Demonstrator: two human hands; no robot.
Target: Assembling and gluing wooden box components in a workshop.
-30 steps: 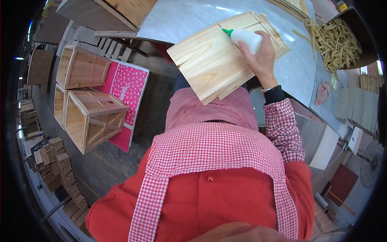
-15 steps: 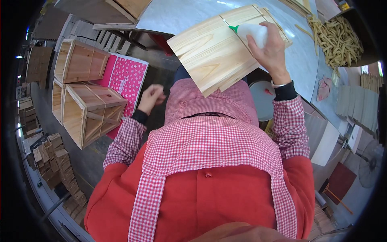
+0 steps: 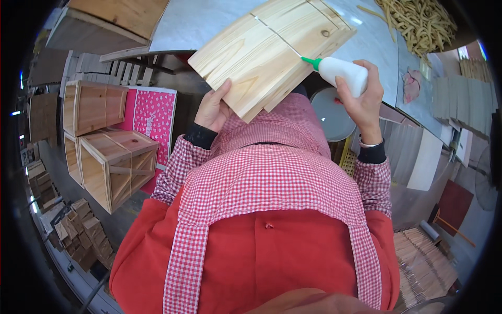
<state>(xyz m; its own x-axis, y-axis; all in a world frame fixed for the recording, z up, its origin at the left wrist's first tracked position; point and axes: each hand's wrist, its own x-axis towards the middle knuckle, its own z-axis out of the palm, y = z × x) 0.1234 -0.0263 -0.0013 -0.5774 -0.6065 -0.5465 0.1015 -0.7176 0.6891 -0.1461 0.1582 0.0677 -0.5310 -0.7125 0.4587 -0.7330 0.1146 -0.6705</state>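
- Counting one white bottle [image 3: 345, 74] with one green nozzle [image 3: 311, 62], right of the frame's upper centre, and one stack of wooden panels [image 3: 251, 52] at upper centre, its layers too hidden to number.
- Three wooden crates [image 3: 99, 107] at left, beside one pink patterned sheet [image 3: 154, 118].
- Right hand [image 3: 363, 99]: curled around the bottle, nozzle tip at the lower end of one white line [image 3: 277, 35]; contact unclear.
- Left hand [image 3: 213, 109]: nearly closed, gripping the stack's lower-left edge, thumb on top.

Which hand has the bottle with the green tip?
The right hand: its fingers wrap around the white bottle, while the left hand holds the wooden panel by its edge.
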